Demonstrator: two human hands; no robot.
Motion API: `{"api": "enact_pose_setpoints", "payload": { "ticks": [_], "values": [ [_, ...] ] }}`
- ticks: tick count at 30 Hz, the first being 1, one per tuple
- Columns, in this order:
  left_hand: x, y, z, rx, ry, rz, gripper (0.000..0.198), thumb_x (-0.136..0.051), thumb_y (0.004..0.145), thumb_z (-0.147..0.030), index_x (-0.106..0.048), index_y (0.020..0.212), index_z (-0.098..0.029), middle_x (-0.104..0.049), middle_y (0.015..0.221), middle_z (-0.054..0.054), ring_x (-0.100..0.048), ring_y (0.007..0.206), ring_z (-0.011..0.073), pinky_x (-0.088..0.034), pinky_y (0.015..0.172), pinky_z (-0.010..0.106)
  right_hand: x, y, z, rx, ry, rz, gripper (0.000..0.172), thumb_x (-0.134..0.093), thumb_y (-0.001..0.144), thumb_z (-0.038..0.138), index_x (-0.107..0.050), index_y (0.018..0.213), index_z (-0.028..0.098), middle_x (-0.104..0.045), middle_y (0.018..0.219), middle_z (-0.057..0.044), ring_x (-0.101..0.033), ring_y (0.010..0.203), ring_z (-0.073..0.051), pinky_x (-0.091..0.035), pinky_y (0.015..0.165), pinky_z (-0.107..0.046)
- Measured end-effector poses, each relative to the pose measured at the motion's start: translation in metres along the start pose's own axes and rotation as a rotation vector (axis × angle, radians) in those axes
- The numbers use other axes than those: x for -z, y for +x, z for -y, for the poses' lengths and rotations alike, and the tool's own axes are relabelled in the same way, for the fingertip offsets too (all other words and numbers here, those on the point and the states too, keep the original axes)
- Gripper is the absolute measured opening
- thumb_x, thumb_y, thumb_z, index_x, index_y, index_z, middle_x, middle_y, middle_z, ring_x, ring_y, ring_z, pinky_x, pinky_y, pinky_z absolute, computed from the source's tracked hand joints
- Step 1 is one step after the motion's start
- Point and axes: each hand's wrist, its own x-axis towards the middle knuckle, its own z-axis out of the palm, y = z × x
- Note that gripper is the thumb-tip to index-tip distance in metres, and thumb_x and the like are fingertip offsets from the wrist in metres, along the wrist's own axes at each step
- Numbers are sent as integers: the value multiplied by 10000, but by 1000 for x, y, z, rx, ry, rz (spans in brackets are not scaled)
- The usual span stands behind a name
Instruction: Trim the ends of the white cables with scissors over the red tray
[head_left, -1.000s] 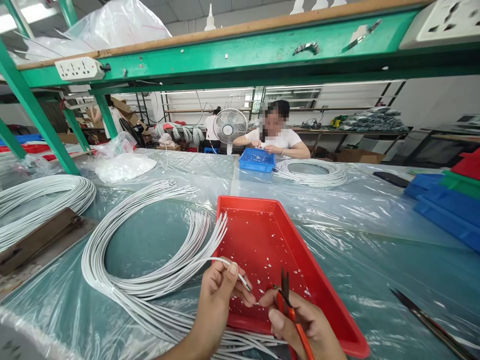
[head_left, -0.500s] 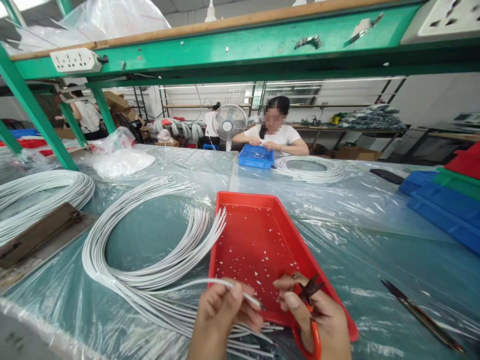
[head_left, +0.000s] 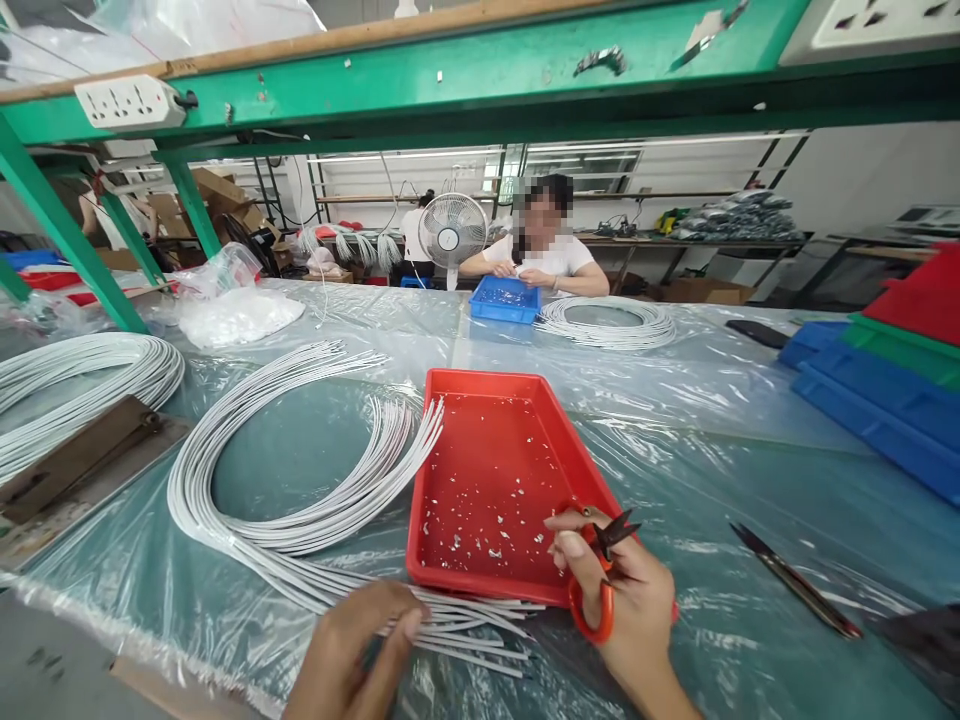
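My left hand (head_left: 360, 640) is at the near side of a bundle of white cables (head_left: 225, 530), its thumb and forefinger closed over the loose strands. A white strand shows between them. The cables lie in a large loop on the table, with free ends pointing right. My right hand (head_left: 626, 600) holds small scissors (head_left: 619, 535) with orange handles, the dark blades sticking up past the fingers. This hand is over the near right corner of a red tray (head_left: 480, 480), where small white scraps are scattered.
Tweezers (head_left: 795, 580) lie to the right. Stacked bins (head_left: 877, 400) stand at the right edge, and a metal block (head_left: 75, 460) is at left beside another cable coil (head_left: 97, 350). Across the table a person (head_left: 551, 250) works over a blue tray (head_left: 506, 300). A green shelf beam (head_left: 390, 80) spans overhead.
My left hand has moved left and down from the tray's near edge to the cable bundle; the single cable it held up no longer shows raised. My right hand still holds the scissors.
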Motion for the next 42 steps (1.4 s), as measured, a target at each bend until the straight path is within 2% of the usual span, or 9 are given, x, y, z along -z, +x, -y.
{"api": "enact_pose_setpoints", "payload": {
  "ticks": [3, 5, 10, 15, 19, 24, 28, 31, 42],
  "values": [
    [4, 13, 20, -157, 455, -204, 259, -364, 889, -272, -587, 1001, -200, -614, 1030, 93, -568, 959, 225, -453, 854, 384, 0, 1, -2, -29, 14, -1, 149, -597, 800, 335, -619, 779, 189, -542, 657, 7, -502, 574, -141, -402, 563, -236],
    [-1, 14, 34, -203, 613, -193, 284, -363, 885, -250, -547, 1096, -205, -580, 1111, 101, -542, 1018, 232, -427, 901, 431, 0, 3, -3, -93, 39, 9, 201, -581, 813, 369, -600, 760, 176, -522, 616, 10, -480, 536, -133, -396, 508, -221],
    [-9, -2, 52, -284, 668, -83, 287, -386, 874, -241, -576, 1089, -232, -605, 1098, 82, -531, 1052, 216, -358, 985, 413, -2, 7, -1, -247, 113, 40, 311, -576, 800, 450, -549, 687, 161, -494, 579, 1, -476, 544, -145, -411, 490, -218],
    [8, -4, 36, -194, 634, -84, 270, -390, 876, -270, -611, 1030, -246, -610, 1080, 65, -537, 1027, 213, -415, 919, 358, -3, 7, 0, -297, 147, 41, 352, -609, 756, 495, -565, 717, 147, -493, 602, -8, -461, 542, -146, -414, 491, -227],
    [18, 26, 12, -191, 662, -165, 283, -357, 892, -249, -589, 1054, -253, -618, 1014, 44, -564, 930, 175, -448, 820, 288, -4, 6, -3, -303, 141, 41, 375, -606, 757, 507, -595, 774, 132, -508, 637, -13, -459, 537, -137, -402, 491, -222],
    [9, 91, -12, -162, 859, -250, 228, -398, 878, -253, -595, 983, -206, -603, 939, 48, -570, 857, 177, -438, 761, 264, -4, 5, -3, -282, 81, 55, 356, -606, 766, 492, -606, 761, 136, -492, 571, 5, -451, 530, -137, -371, 485, -213],
    [-1, 134, -13, -109, 933, -289, 166, -445, 847, -203, -571, 936, -142, -582, 917, 102, -577, 827, 226, -434, 705, 305, -4, 5, 0, -257, 48, 53, 363, -595, 767, 495, -610, 749, 133, -503, 562, -3, -469, 533, -147, -389, 481, -212],
    [-2, 147, -9, -66, 955, -300, 176, -390, 847, -129, -553, 912, -117, -579, 898, 129, -594, 774, 232, -433, 657, 309, -4, 5, 0, -233, 31, 59, 354, -595, 768, 484, -615, 740, 132, -499, 557, -1, -462, 517, -144, -390, 473, -210],
    [3, 110, -7, -152, 661, -369, 301, -369, 860, -162, -489, 1134, -194, -618, 972, 50, -594, 759, 159, -429, 656, 241, -4, 4, -2, -179, 5, 129, 279, -579, 801, 420, -589, 739, 148, -499, 617, 0, -459, 554, -151, -395, 502, -229]
  ]
}}
